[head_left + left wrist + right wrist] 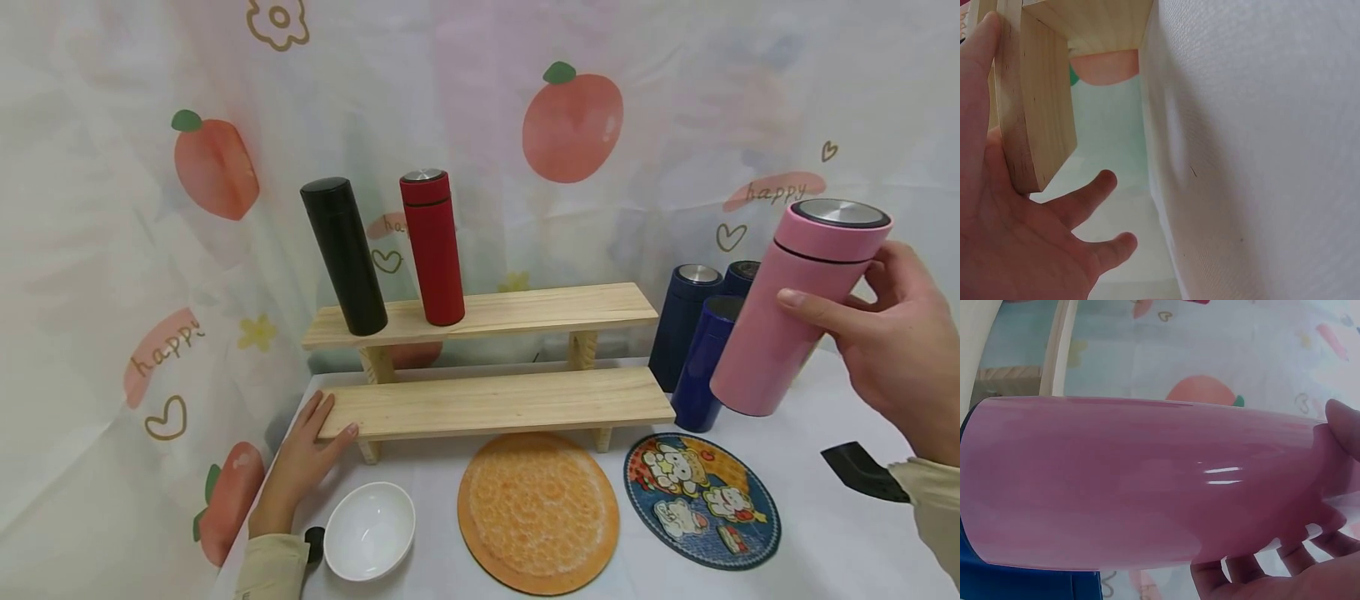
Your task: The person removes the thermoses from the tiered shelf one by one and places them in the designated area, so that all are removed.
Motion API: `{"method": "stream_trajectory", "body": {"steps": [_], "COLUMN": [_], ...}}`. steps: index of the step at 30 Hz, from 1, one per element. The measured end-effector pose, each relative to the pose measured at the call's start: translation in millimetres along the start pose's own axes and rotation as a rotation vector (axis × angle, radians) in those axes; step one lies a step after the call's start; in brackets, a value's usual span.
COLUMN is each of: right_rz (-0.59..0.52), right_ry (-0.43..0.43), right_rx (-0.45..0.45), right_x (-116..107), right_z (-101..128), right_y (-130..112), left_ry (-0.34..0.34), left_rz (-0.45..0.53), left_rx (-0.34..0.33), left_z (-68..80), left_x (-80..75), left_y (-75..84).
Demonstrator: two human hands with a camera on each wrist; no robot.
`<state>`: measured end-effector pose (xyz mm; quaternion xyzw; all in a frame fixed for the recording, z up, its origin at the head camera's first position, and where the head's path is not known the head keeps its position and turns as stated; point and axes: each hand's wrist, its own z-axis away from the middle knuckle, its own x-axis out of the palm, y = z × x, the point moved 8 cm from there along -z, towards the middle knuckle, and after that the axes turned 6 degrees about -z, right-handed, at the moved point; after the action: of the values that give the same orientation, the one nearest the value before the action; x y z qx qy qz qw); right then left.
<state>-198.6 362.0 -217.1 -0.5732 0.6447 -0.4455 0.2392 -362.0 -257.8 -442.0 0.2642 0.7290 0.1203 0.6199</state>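
The pink flask is off the table, tilted, with the right hand wrapped round its upper part, thumb across the front. Just beyond and below that hand stand three dark blue flasks on the table (apparently the group it came from). Farther to the hand's left, a black flask and a red flask already stand on the upper shelf; the lower shelf bears nothing. The left hand, fingers straight, rests against the lower shelf's end. Two look placed; the pink one and the blues remain.

Head view down over wooden shelf; wrist views close beside it.
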Motion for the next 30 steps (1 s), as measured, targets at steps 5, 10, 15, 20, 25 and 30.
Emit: {"method": "stream_trajectory", "body": {"steps": [5, 10, 15, 20, 25, 30], "right_rz": [0.038, 0.092, 0.245, 0.499, 0.56, 0.584], "right_ry": [0.025, 0.032, 0.064, 0.1, 0.126, 0.143], "right_rx": [-0.007, -0.012, 0.011, 0.043, 0.114, 0.193], "right_x": [-18, -32, -50, -65, -76, -97], "right_z": [2, 3, 4, 4, 4, 2], "right_y": [4, 11, 21, 32, 43, 58], "left_ry": [0.0, -0.004, -0.013, -0.014, -0.008, -0.005], "left_rz": [0.001, 0.003, -0.005, -0.009, 0.005, 0.003], "left_rx": [-0.001, 0.0, -0.013, -0.008, -0.005, -0.004], "left_z": [1.1, 2.7, 2.8, 2.9, 4.7, 3.9], "left_x": [-1.7, -3.0, -2.9, -3.7, -4.7, -4.3], "left_y": [1.1, 3.0, 3.8, 5.3, 7.4, 7.1]}}
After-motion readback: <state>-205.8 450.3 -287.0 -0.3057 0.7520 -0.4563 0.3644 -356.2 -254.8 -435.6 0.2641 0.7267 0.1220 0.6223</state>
